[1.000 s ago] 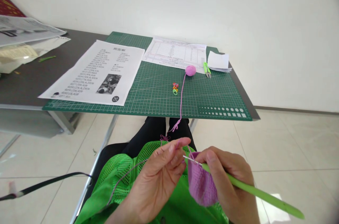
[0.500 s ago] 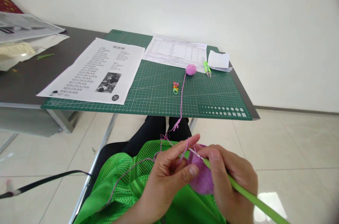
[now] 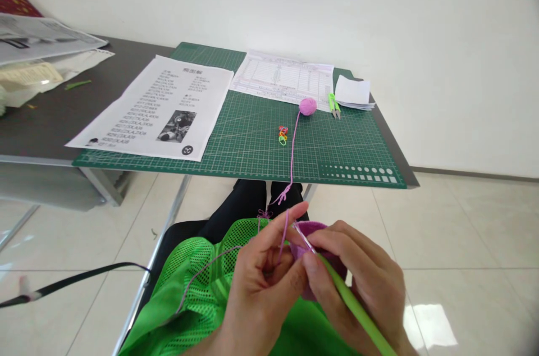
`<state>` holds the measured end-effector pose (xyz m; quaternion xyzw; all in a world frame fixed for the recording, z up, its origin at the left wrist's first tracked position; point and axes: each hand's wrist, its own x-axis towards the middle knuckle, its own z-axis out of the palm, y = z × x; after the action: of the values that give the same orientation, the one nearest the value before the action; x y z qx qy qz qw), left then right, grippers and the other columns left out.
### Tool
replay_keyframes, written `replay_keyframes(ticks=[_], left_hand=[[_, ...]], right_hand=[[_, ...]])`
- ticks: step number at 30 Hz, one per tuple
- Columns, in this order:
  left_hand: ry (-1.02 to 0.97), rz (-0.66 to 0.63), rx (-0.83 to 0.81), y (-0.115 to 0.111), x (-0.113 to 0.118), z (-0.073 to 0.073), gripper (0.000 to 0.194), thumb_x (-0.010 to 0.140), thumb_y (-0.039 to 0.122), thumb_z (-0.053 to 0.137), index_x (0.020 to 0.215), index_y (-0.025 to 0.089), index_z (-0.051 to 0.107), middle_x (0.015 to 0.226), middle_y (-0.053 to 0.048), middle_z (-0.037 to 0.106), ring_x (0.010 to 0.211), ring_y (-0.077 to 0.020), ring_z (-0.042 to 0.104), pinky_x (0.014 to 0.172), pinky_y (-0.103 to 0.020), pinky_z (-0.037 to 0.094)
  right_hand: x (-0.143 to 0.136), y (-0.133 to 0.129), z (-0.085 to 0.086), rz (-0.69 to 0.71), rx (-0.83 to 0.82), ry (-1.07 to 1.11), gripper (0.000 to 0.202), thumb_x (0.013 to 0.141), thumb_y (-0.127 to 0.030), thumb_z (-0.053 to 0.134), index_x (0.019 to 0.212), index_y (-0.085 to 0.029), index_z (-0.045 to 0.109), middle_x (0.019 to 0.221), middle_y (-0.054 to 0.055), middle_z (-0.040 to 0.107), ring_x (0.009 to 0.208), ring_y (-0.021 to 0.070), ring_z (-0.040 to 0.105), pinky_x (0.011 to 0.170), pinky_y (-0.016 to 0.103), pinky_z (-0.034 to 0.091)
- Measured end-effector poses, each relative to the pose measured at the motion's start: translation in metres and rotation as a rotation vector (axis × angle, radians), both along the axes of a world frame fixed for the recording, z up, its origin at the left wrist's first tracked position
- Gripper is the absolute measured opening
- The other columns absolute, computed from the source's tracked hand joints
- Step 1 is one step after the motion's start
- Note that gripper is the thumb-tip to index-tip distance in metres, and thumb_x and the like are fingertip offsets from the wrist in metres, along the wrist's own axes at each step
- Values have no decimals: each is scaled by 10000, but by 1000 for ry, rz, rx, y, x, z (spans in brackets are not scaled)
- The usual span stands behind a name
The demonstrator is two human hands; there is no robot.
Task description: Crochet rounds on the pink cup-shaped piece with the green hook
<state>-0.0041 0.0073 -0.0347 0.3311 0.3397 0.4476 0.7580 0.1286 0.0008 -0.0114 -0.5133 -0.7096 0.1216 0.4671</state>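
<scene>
A purple crocheted piece hangs between my hands above my lap, partly hidden by fingers. My left hand pinches its left edge, and a strand of purple yarn runs over the raised index finger. In my right hand is a crochet hook with a green handle; its metal tip touches the work near my left fingers. Purple yarn trails over the green mesh garment. On the green cutting mat rests a purple yarn ball, its strand hanging over the front edge.
Colourful stitch markers lie beside the strand. Green-handled snips and small white papers are at the right. A printed sheet and a form lie on the mat. A black strap crosses the lower left.
The hook has tilted more steeply, and my right hand has closed in on my left. The crocheted piece has turned, showing its open rim. The view has shifted slightly.
</scene>
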Motion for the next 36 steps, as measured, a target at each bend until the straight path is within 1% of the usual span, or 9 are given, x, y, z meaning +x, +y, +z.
replay_keyframes(ticks=[4,9,12,16,22,26,29,32,36], left_hand=[[-4,45,-43,-7,3,7,400,882,315,745,1273,386,692,626,76,417,502,-40,280,498,-101,352],[-63,311,-177,-14,16,22,417,816,275,818,1206,399,735,729,57,611,579,-25,528,600,-74,471],[-42,354,-188,-14,20,27,409,790,295,841,1181,375,755,721,61,632,578,-20,560,610,-66,493],[-92,289,-188,-11,16,26,401,805,258,832,1186,354,754,737,55,679,576,-8,567,589,-41,465],[-160,51,-94,-6,2,19,421,889,226,746,1265,408,697,876,21,729,696,-43,622,671,-77,510],[-97,-43,-82,-3,-7,25,437,878,252,758,1279,411,691,784,22,679,734,-75,630,732,-125,534],[-88,-54,-105,-1,-9,32,412,874,248,761,1260,381,714,782,14,681,675,-69,595,660,-112,513],[-98,10,-162,0,-8,37,384,854,236,782,1219,350,748,786,16,697,673,-58,587,640,-85,482],[-155,-43,-184,2,-8,40,371,841,206,791,1187,337,765,818,24,744,681,-57,643,708,-99,518]], right_hand=[[-2,0,1,-7,57,11,115,867,-60,576,794,-131,631,685,0,630,592,68,567,517,177,479],[-10,1,0,-80,101,60,151,857,-24,525,797,-131,613,671,0,624,615,79,585,546,192,495],[-12,1,-5,-91,135,96,152,852,-42,487,835,-141,601,689,-1,619,628,90,571,548,206,504],[-8,1,-3,-43,87,104,148,850,-45,488,866,-139,601,707,0,627,650,94,581,572,209,530],[0,3,14,61,12,103,138,898,-124,490,849,-147,617,703,-1,666,601,86,605,535,200,527],[10,1,25,129,-6,12,87,903,-141,570,887,-128,655,772,32,719,675,111,661,602,219,574],[17,0,31,156,-11,-20,116,910,-116,542,888,-143,653,741,25,713,646,114,656,599,233,585],[18,0,34,163,-43,-36,138,901,-102,522,890,-158,648,718,12,708,611,115,645,573,245,582],[13,1,35,167,-62,-44,154,904,-98,515,869,-174,643,718,15,717,619,122,667,580,247,595]])
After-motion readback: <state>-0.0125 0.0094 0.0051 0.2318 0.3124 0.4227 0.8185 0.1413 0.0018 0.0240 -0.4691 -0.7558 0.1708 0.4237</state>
